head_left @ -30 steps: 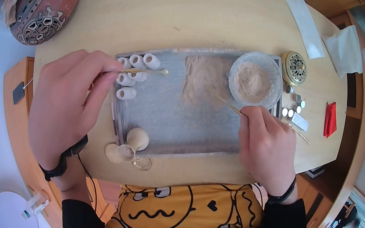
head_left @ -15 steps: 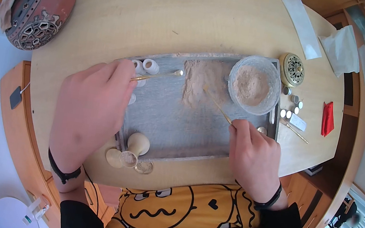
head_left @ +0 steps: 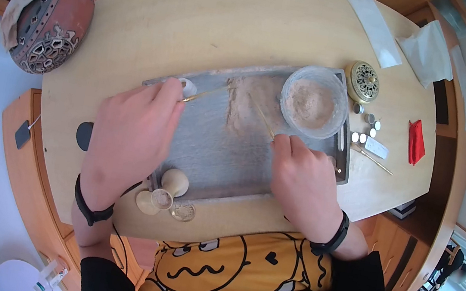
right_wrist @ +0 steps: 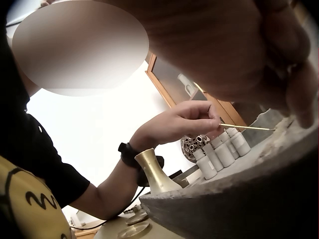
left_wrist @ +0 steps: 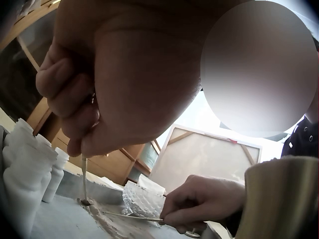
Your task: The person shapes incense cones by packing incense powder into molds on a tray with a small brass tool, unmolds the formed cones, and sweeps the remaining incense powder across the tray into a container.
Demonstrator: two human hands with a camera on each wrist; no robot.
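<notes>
My left hand (head_left: 133, 142) pinches a slim brass spoon (head_left: 197, 97), its tip at the left edge of the beige powder (head_left: 238, 110) on the grey tray (head_left: 207, 153). In the left wrist view the spoon (left_wrist: 84, 179) stands nearly upright, tip down at the powder. My right hand (head_left: 307, 185) pinches a second thin brass tool (head_left: 263, 118), whose far end reaches into the same powder. Much of the row of small white bottles (right_wrist: 224, 155) is covered by my left hand in the head view. The right tool's tip is too small to make out.
A clear bowl (head_left: 342, 111) of powder stands on the tray's right end. A brass vase (head_left: 175, 181) is at the front left corner. Beyond the right edge sit a pierced brass burner (head_left: 362, 82), small jars (head_left: 369, 118) and a red pouch (head_left: 416, 142). A large patterned pot (head_left: 61, 21) stands far left.
My left hand has moved right with its spoon, from over the bottles to the powder's edge. My right hand went down, then back up and left, its tool tip shifting leftward across the powder.
</notes>
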